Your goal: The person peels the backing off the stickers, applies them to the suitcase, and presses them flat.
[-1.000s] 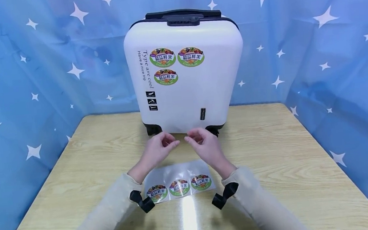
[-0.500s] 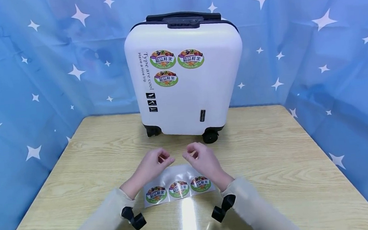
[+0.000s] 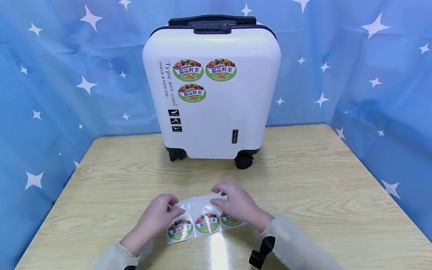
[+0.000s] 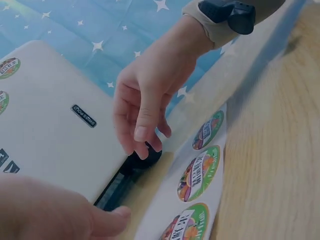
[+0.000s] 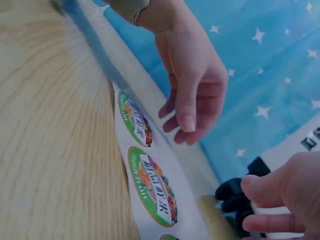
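Note:
A sheet of stickers [image 3: 196,203] lies on the table between my hands, its lower row showing three oval fruit stickers [image 3: 207,223]. At the sheet's left end my left hand [image 3: 155,216] hovers with loosely bent fingers and nothing in them. My right hand [image 3: 239,201] is over the sheet's right part, covering some of the right-hand sticker. In the left wrist view, the right hand's fingers [image 4: 146,112] hang above the sheet, holding nothing. The right wrist view has the left hand [image 5: 195,75] with thumb and fingers apart, beside the sheet.
Behind the sheet a white suitcase [image 3: 214,118] stands upright, with three matching fruit stickers [image 3: 191,93] on its upper left front. Its black wheel [image 3: 244,161] rests on the wooden table [image 3: 312,178]. Blue star-patterned curtains [image 3: 55,102] border the table at the back and sides.
Both hands have come back from the suitcase's lower edge to the sticker sheet. They have moved farther apart, and their fingers have loosened. The stickers on the suitcase look unchanged.

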`<state>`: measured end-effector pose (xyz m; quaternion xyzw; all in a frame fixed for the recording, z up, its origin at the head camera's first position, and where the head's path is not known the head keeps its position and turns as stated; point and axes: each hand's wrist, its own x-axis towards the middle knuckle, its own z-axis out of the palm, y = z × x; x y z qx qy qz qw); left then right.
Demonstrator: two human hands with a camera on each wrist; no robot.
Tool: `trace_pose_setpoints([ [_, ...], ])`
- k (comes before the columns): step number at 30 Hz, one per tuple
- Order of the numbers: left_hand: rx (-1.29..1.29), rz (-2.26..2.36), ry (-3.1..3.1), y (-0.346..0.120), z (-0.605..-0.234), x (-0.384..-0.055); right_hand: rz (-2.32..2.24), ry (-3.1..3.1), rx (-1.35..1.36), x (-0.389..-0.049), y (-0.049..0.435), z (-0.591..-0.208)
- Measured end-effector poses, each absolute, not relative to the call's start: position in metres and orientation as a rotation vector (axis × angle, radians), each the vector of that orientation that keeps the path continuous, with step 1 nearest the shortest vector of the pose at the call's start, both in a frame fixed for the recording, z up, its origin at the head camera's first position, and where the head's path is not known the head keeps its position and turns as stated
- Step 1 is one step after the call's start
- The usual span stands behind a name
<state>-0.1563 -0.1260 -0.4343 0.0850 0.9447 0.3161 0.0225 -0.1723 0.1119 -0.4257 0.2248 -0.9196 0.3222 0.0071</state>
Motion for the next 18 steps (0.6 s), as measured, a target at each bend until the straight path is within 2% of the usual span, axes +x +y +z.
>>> trace_pose_setpoints([
  [10,0.124,0.933,2.919,-0.140,-0.431,-0.137,0.830,-2.932,0.896,-0.165,0.109,-0.434],
  [18,0.044,0.937,2.915,-0.146,-0.428,-0.125,0.631,-3.023,0.932,-0.164,0.112,-0.440],
])
